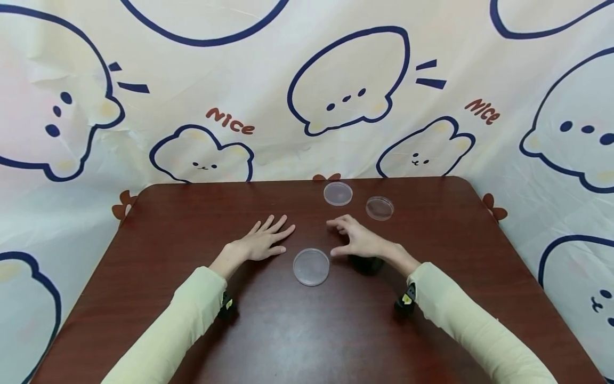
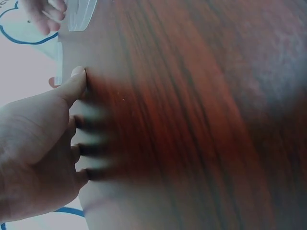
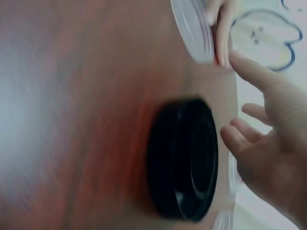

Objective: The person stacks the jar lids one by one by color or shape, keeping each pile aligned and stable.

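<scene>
My left hand [image 1: 259, 242] lies with its fingers spread on the brown table, to the left of a clear, shallow round dish [image 1: 310, 266] like a petri dish. On that dish's other side, my right hand [image 1: 357, 240] hovers with thumb and fingers apart and holds nothing. Under the right palm is a black, low round object [image 3: 182, 160] with a recessed top, partly hidden by the hand in the head view. In the left wrist view the thumb and fingertips [image 2: 79, 76] of the left hand meet the table top.
Two more clear round dishes stand near the table's far edge: one dish [image 1: 338, 193] at the back middle, another dish [image 1: 380, 208] just right of it, beyond the right hand. A cartoon-printed cloth [image 1: 278, 154] hangs around the back and sides of the table [image 1: 297, 336].
</scene>
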`<state>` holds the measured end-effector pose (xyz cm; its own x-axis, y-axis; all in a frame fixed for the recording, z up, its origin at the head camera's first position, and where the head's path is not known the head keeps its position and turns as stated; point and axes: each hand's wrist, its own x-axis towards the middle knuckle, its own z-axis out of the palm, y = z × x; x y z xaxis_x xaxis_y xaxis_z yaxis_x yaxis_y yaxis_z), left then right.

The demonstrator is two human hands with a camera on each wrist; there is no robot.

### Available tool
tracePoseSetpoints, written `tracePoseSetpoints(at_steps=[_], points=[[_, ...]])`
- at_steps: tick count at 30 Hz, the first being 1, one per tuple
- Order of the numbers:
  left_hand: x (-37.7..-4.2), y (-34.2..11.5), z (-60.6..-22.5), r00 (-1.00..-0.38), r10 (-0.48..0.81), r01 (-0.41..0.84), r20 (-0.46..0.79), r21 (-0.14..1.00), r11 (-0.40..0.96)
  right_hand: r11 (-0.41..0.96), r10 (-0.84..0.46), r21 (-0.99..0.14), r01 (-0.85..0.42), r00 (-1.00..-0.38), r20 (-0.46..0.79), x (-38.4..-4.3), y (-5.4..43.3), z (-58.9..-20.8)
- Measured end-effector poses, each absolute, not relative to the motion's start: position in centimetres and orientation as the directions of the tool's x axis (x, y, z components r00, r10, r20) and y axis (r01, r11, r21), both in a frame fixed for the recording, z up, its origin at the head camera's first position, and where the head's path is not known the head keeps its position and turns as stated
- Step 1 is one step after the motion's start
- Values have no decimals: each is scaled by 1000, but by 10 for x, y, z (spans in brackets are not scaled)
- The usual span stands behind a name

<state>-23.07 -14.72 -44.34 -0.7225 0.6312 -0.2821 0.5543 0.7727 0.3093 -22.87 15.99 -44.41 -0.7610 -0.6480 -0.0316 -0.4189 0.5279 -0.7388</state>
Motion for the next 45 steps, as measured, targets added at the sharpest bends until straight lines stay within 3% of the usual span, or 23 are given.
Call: tracePoseSetpoints(at_steps=[13,21,35,45], points=[[-230,-146,-446,-732,622,551,-278,296,780,618,-509,-676,-402,-860,46,-292,174,-449],[-229,-143,-439,-738,616,541,-276,304,784,715,-340,-649,-260,-941,2,-311,163,-444],[-225,-141,-431,-746,626,552,-228,316,772,790,-200,-604,-107,-976,-88,-331,148,-450],[-227,-144,-431,-733,626,535,-267,342,772,824,-228,-551,-136,-968,-103,-335,148,-444]])
